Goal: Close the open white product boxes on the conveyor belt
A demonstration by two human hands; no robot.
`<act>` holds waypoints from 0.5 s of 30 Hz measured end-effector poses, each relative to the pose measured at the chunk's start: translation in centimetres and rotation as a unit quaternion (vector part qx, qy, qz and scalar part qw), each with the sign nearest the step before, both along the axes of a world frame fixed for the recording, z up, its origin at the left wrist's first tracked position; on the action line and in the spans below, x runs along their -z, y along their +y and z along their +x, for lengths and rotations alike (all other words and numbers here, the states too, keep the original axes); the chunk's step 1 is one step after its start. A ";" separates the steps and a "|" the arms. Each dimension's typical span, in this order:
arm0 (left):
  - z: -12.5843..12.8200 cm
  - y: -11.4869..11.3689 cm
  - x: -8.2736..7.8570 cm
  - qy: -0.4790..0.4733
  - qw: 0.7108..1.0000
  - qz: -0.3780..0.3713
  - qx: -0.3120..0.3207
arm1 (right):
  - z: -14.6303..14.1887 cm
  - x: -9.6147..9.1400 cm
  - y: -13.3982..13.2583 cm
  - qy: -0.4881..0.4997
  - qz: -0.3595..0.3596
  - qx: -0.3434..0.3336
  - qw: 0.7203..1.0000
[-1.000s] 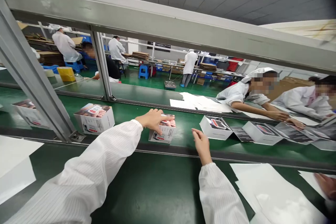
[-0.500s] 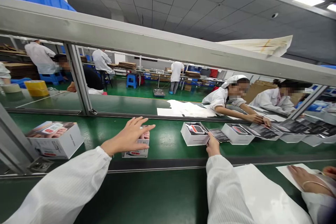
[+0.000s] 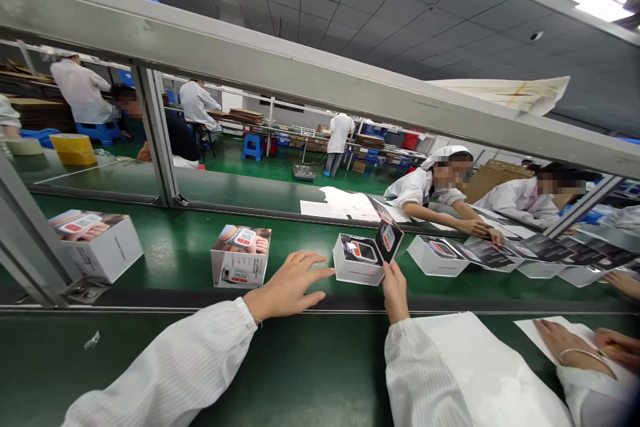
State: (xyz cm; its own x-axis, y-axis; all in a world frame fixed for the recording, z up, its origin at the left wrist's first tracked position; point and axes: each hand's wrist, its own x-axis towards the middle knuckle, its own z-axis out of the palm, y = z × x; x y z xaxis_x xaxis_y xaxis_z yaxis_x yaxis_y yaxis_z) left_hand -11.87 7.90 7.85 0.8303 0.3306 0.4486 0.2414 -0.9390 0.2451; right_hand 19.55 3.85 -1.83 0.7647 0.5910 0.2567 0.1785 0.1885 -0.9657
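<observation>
In front of me on the green belt stands an open white box (image 3: 358, 272) with a dark-screened device (image 3: 364, 251) inside. My right hand (image 3: 396, 288) pinches the box's dark printed lid flap (image 3: 389, 238), which is tilted up on the box's right side. My left hand (image 3: 293, 287) hovers just left of the box, fingers spread and nothing in them. Behind that hand sits a closed printed box (image 3: 241, 257), apart from it. Another closed printed box (image 3: 100, 245) stands farther left, beside the metal post.
Several open boxes (image 3: 440, 257) line the belt to the right. White paper sheets (image 3: 480, 360) lie near my right sleeve. A co-worker's hands (image 3: 570, 343) rest on paper at lower right; another co-worker (image 3: 435, 180) reaches in across the belt. A metal rail (image 3: 300, 73) crosses above.
My right hand has raised the open box's lid flap from lying flat. My left hand has moved right, from the closed box toward the open one. The boxes have shifted left in view.
</observation>
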 end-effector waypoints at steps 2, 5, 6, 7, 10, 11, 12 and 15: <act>0.2 -0.1 0.6 0.002 1.000 -0.007 0.004 | -0.6 0.0 -0.3 -0.004 -0.006 -0.010 1.000; 0.2 -0.4 1.3 0.006 1.000 -0.014 0.009 | -1.5 0.2 -0.4 -0.009 -0.013 -0.013 1.000; 0.2 -0.5 1.4 0.002 1.000 -0.014 0.009 | -1.7 0.2 -0.4 -0.012 -0.018 -0.014 1.000; 0.2 -0.5 1.5 -0.007 1.000 -0.012 0.007 | -1.9 0.1 -0.4 -0.017 -0.023 -0.019 0.999; 0.7 -0.6 1.5 -0.067 0.997 0.011 -0.021 | -2.5 -0.3 -0.8 -0.061 -0.048 -0.061 0.995; 1.1 -0.6 1.4 -0.091 0.995 0.021 -0.036 | -2.6 -0.5 -0.9 -0.085 -0.063 -0.079 0.991; 1.6 -0.4 1.4 -0.110 0.992 0.030 -0.051 | -2.7 -0.7 -1.1 -0.112 -0.081 -0.095 0.986; 3.6 0.6 1.7 -0.111 0.990 0.020 -0.084 | -2.8 -1.5 -1.4 -0.183 -0.138 -0.118 0.966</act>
State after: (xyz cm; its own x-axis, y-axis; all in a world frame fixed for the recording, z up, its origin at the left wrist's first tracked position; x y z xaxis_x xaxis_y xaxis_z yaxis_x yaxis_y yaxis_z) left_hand -8.30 8.46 6.14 0.6446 0.4340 0.6293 0.3403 -0.9001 0.2722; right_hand 16.70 2.44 -0.37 0.4875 0.8229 0.2919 0.5012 0.0100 -0.8653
